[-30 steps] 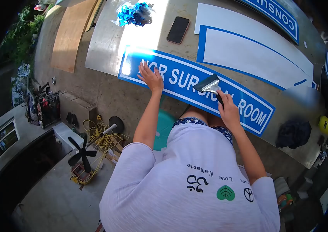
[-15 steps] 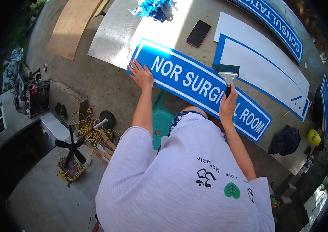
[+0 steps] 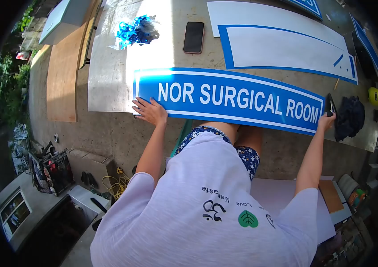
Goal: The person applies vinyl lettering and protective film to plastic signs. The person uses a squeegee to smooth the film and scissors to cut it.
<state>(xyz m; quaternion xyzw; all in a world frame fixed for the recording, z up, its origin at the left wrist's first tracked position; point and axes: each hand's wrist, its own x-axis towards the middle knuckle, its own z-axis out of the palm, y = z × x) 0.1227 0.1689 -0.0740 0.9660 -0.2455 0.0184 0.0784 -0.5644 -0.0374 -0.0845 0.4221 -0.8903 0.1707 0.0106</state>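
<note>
A long blue sign [image 3: 238, 115] lettered "NOR SURGICAL ROOM" in white lies along the near side of the table, in front of my body. My left hand [image 3: 152, 112] rests with spread fingers on its lower left end. Around the handle of a dark-bladed squeegee [image 3: 330, 104] my right hand [image 3: 326, 121] is closed, at the sign's right end. The squeegee is seen almost edge-on there, its handle mostly hidden by the fingers.
Beyond the sign are a phone [image 3: 194, 38], a heap of blue scraps [image 3: 136, 32] and a white panel with blue edging [image 3: 282, 50]. A dark cloth [image 3: 350, 118] and a yellow object [image 3: 375, 96] sit at right. A wooden board [image 3: 62, 84] is at left.
The squeegee has moved from the sign's lettering to its right end with my right hand. My view has turned, so the sign looks more level. My left hand stays at its left end.
</note>
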